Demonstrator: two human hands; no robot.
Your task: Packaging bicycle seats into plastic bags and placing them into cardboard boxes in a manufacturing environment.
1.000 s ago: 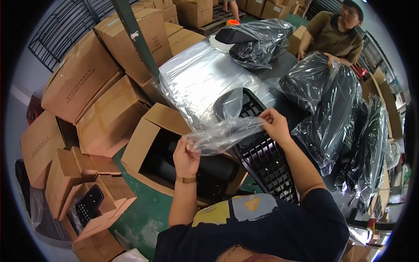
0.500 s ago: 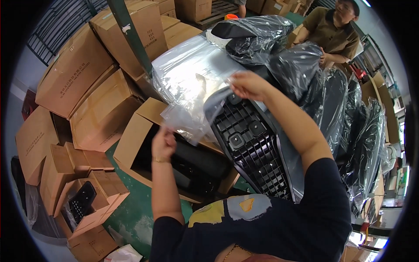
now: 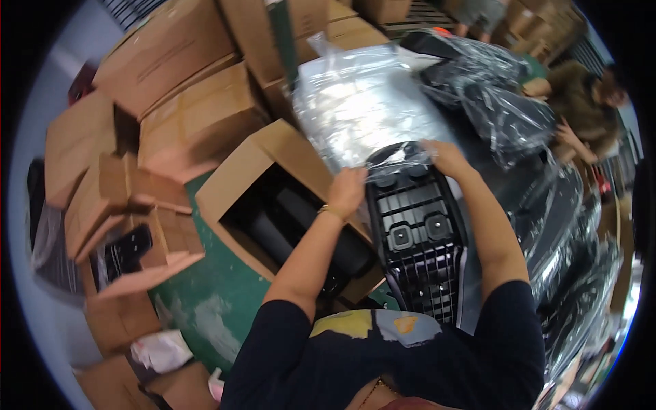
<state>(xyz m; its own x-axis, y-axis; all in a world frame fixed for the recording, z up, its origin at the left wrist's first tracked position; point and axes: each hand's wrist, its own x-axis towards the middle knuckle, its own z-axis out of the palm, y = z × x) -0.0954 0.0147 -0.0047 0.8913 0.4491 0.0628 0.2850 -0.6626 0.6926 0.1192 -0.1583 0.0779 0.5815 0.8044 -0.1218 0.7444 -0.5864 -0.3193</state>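
A long black plastic part (image 3: 424,239) with a ribbed, grid-like underside lies before me. A see-through plastic bag (image 3: 403,158) is stretched over its far end. My left hand (image 3: 348,191) pinches the bag at the left of that end. On the opposite side my right hand (image 3: 447,160) grips the bag, fingers closed round its edge. Beyond them spreads a shiny stack of see-through plastic bags (image 3: 362,102). To the left, smooth black parts (image 3: 301,232) lie inside an open cardboard box (image 3: 239,160).
Several large cardboard boxes (image 3: 198,109) are piled at the left. At the right lie black parts wrapped in plastic (image 3: 574,239). A person (image 3: 581,102) stands at the far right, hands near a wrapped part (image 3: 509,119). Green floor (image 3: 198,307) shows at lower left.
My hands have shifted right and drawn the bag from beside the black part onto its far end. The whole view has swung leftward.
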